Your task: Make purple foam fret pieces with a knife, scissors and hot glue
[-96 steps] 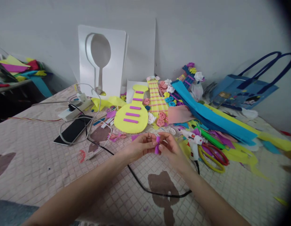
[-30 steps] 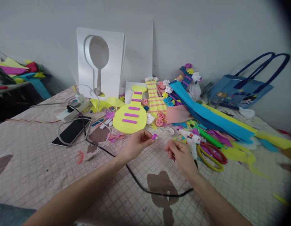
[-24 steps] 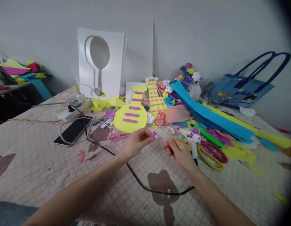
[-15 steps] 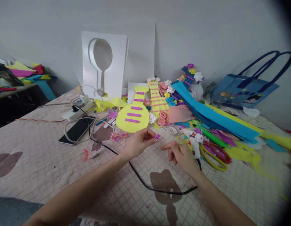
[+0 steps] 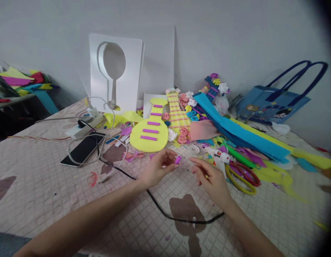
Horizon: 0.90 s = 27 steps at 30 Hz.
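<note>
Left hand (image 5: 163, 166): thumb and fingertips pinched on a small purple piece (image 5: 177, 159), held clear of the worktop (image 5: 66, 185). Right hand (image 5: 209, 179): fingers loosely spread, nothing discernible in it; the purple piece lies at its 10 o'clock, not touched by it.

At 11 o'clock from the left hand is a yellow guitar-shaped cutout (image 5: 148, 145) carrying five purple strips across its neck and body. No strings or rosettes are visible on its face. At 1 o'clock from the same hand, a second yellow piece (image 5: 176, 111) bears crossbars and pale strings, with pink rosettes (image 5: 183, 135) at its lower end.

Assessment: the strips appear complete as far as seen; measured against its neighbour, stringing and trimming appear outstanding. The purple piece appears unfinished and unattached to the cutout. A glue gun (image 5: 224, 157) lies at 1 o'clock from the right hand.
</note>
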Each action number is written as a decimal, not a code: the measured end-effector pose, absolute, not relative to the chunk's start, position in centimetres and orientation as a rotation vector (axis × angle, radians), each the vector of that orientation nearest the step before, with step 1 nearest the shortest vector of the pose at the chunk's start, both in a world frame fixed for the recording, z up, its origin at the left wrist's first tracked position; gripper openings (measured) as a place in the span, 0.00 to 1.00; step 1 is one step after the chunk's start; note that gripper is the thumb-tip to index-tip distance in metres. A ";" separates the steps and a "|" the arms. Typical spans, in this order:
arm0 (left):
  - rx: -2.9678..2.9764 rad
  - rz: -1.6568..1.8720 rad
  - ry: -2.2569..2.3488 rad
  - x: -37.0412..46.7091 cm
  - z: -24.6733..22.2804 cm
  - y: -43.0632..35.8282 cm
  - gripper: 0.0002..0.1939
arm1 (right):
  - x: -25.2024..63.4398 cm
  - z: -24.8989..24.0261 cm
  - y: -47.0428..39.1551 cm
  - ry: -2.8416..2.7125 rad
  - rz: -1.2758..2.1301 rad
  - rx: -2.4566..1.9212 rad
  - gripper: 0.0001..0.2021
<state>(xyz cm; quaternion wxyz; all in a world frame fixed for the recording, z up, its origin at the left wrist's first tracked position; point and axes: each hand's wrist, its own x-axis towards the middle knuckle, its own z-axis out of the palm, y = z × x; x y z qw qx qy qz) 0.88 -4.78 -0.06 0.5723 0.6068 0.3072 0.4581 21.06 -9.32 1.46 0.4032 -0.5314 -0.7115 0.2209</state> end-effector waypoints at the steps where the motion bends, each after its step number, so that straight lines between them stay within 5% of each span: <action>1: 1.430 1.074 0.704 0.8 -0.1 -4.9 0.17 | 21.3 1.4 -9.4 -1.826 0.558 -1.348 0.15; 10: 1.443 1.090 0.707 0.3 0.2 -5.0 0.14 | 26.7 -0.8 -12.7 -1.478 0.382 -1.653 0.13; 16: 1.400 1.075 0.730 0.6 -0.3 -4.8 0.16 | 29.6 -1.0 -10.0 -1.444 0.104 -1.787 0.24; 21: 1.407 1.100 0.759 0.4 -0.6 -4.6 0.12 | 29.9 -1.3 -7.0 -1.800 0.124 -2.024 0.18; 27: 1.528 1.150 0.822 0.0 -0.2 -4.5 0.10 | 28.9 -0.6 -7.3 -1.549 0.143 -1.912 0.17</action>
